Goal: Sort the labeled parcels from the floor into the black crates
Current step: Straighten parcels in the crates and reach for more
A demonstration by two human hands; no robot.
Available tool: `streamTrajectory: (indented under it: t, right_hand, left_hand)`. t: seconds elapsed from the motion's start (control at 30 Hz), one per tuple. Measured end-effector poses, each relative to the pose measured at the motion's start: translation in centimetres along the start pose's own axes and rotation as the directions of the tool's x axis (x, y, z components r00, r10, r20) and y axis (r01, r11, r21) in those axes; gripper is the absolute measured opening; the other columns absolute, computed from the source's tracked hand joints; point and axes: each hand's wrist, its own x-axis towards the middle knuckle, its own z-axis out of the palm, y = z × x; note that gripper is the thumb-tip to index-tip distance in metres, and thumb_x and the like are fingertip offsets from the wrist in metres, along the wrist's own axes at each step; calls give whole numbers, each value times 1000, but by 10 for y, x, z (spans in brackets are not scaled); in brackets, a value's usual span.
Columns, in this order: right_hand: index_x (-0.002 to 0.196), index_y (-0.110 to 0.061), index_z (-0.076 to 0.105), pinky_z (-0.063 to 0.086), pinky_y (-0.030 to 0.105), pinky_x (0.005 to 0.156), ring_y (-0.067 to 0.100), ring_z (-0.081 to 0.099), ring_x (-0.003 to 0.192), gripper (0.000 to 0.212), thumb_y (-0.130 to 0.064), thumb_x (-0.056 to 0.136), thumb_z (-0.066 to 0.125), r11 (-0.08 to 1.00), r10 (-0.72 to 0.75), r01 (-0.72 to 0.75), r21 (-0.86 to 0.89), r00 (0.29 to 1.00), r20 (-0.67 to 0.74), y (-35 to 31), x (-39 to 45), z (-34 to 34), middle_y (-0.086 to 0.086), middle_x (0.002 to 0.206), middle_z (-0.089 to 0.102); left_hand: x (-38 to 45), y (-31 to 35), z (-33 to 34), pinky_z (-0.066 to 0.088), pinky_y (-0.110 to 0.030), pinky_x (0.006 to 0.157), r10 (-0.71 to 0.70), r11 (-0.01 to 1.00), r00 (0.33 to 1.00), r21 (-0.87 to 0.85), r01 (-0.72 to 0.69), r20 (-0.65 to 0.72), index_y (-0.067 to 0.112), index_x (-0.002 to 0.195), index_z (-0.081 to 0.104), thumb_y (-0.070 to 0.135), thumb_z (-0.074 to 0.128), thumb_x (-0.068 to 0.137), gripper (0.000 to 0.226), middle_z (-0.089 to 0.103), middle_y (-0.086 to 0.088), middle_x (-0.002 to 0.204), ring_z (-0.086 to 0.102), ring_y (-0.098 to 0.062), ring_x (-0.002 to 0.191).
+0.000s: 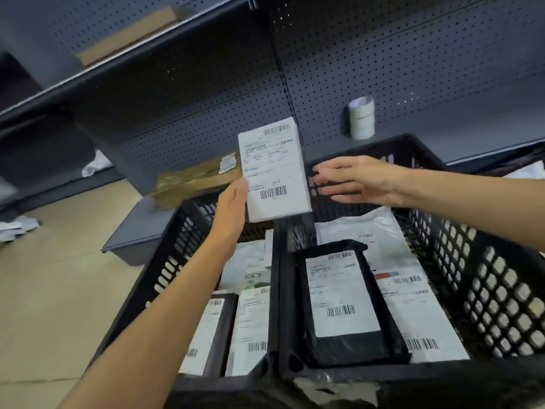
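Left hand (233, 199) gripped a white parcel (274, 169) by its lower left edge, label turned up toward the camera, probably to read it before choosing a crate. It hung above the wall shared by the left crate (174, 246) and right crate (460, 249). Right hand (356, 181) was flat, fingers straight, holding nothing, just beside the parcel (ready to take it, perhaps). Both crates already held labelled parcels; the right one's far end looked the freest. A shelf (141, 222) stood close behind.

Two bare forearms in my view, no sleeves reaching either wrist, left hand (233, 202) and right hand (358, 180) both ungloved — no rings, no watch, no bands that I can see.
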Motion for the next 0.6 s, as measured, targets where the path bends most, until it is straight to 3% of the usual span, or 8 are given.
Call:
streamTrajectory:
  t: [0.07, 0.2, 0.33, 0.47, 0.53, 0.6]
  right_hand:
    - [122, -24, 64, 54, 26, 87, 11, 69, 105, 31, -34, 92, 64, 998, 22, -23, -65, 1000, -11, 10, 7, 15, -8, 115, 72]
    - [115, -24, 67, 54, 30, 91, 13, 69, 103, 24, -37, 97, 56, 991, 14, -23, -130, 997, -70, 33, 12, 40, -7, 108, 73]
    - [110, -21, 69, 54, 21, 73, 13, 68, 93, 20, -29, 99, 54, 980, -59, 42, -194, 995, -83, 46, 14, 66, -5, 103, 74]
    - [108, -16, 68, 50, 10, 63, 6, 67, 87, 17, -24, 98, 56, 947, -179, 166, -276, 983, -25, 53, 14, 92, -1, 100, 74]
    - [105, -17, 68, 48, 11, 68, 7, 67, 90, 15, -24, 96, 59, 918, -244, 245, -313, 969, 42, 58, 13, 105, 2, 98, 74]
    - [103, -21, 69, 48, 18, 77, 11, 65, 94, 12, -27, 94, 62, 875, -283, 303, -378, 953, 109, 64, 14, 116, 1, 97, 72]
  left_hand:
    - [1, -21, -20, 50, -28, 89, -28, 1000, 998, 2, 28, -63, 22, 113, 65, 30, 34, 108, 32, 68, 13, 111, 64, -9, 106]
    - [-5, -55, -48, 49, -16, 71, -59, 993, 991, 90, 71, -124, 12, 115, 61, 25, 31, 109, 33, 66, 11, 102, 61, -7, 93]
    - [-13, -91, -71, 45, -22, 70, -133, 972, 980, 172, 157, -145, 8, 112, 60, 25, 31, 109, 33, 65, 1, 102, 59, -9, 87]
    - [-22, -117, -87, 44, -23, 71, -200, 947, 966, 219, 233, -163, 7, 110, 60, 22, 32, 108, 32, 64, 0, 98, 57, -12, 87]
    - [-25, -129, -95, 47, -28, 78, -248, 932, 959, 235, 275, -137, 10, 107, 60, 23, 32, 108, 32, 65, 1, 99, 60, -16, 93]
    - [-29, -141, -104, 51, -42, 91, -299, 908, 950, 279, 314, -96, 16, 106, 63, 30, 32, 107, 34, 69, -4, 107, 63, -25, 103]
